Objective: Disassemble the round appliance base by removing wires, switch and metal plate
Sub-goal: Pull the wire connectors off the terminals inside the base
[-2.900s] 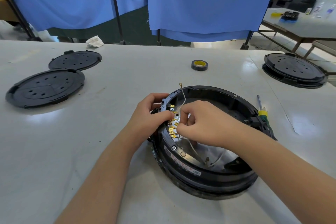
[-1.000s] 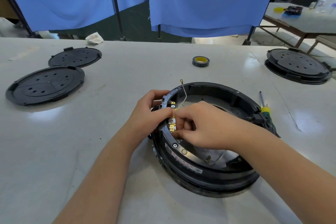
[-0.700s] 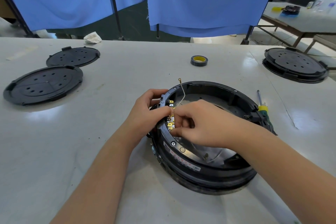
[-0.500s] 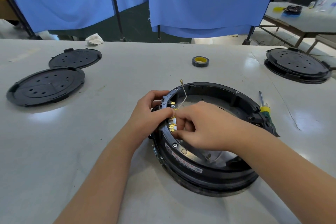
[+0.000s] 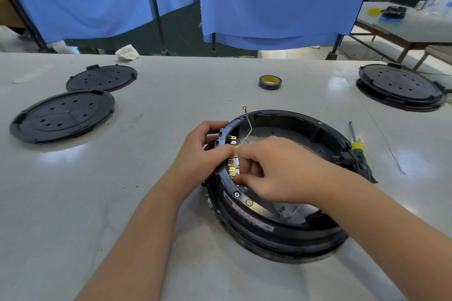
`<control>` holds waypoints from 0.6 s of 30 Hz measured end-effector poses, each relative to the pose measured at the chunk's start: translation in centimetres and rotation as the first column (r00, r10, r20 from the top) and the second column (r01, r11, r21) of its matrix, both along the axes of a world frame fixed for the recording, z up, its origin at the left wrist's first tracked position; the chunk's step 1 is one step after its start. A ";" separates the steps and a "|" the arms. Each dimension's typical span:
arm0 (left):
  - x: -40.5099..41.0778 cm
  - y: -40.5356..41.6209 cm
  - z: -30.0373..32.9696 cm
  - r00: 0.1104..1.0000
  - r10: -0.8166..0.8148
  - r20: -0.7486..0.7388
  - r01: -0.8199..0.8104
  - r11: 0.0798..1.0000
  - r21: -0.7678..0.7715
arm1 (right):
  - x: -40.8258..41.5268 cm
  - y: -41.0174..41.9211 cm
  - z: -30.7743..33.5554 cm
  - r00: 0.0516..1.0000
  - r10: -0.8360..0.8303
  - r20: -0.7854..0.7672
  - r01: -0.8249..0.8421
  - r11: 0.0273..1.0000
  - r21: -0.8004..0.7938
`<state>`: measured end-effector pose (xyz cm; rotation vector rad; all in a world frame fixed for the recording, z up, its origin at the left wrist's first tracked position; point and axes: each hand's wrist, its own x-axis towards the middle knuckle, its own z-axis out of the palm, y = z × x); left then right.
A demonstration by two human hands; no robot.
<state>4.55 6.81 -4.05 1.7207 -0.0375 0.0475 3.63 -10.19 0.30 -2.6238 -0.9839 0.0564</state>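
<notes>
Blue curtains behind pale bench (image 5: 73,203). Black round plastic appliance base (image 5: 281,225) lies under both hands. Left hand (image 5: 203,154) grips rim at switch block. Right hand (image 5: 274,171), nearer, pinches thin pale wire (image 5: 249,127) at brass terminals (image 5: 232,168) just left of fingertips; wire runs up and away, so likely pull follows that line.

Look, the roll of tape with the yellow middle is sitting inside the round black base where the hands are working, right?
Not quite. The roll of tape does have a yellow middle, but the head view shows it lying on the table, apart from and beyond the round black base. The left hand and right hand do work at that base.
</notes>
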 end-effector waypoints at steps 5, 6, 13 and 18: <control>0.0 0.1 0.1 1.000 -0.010 -0.009 0.010 1.000 -0.004 | 0.8 -0.2 0.4 0.994 0.003 -0.113 0.007 0.996 0.086; 0.0 0.1 0.1 1.000 -0.011 -0.011 0.011 1.000 -0.005 | 0.8 -0.2 0.4 0.993 0.003 -0.121 0.009 0.996 0.094; -0.1 0.0 0.1 1.000 0.008 0.005 -0.008 1.000 0.008 | -0.1 -0.1 -0.1 0.999 -0.033 0.013 0.033 0.999 -0.009; -0.1 0.1 0.1 1.000 -0.002 0.003 0.002 1.000 0.013 | 0.5 -0.3 0.2 0.997 -0.021 -0.071 0.027 0.996 0.082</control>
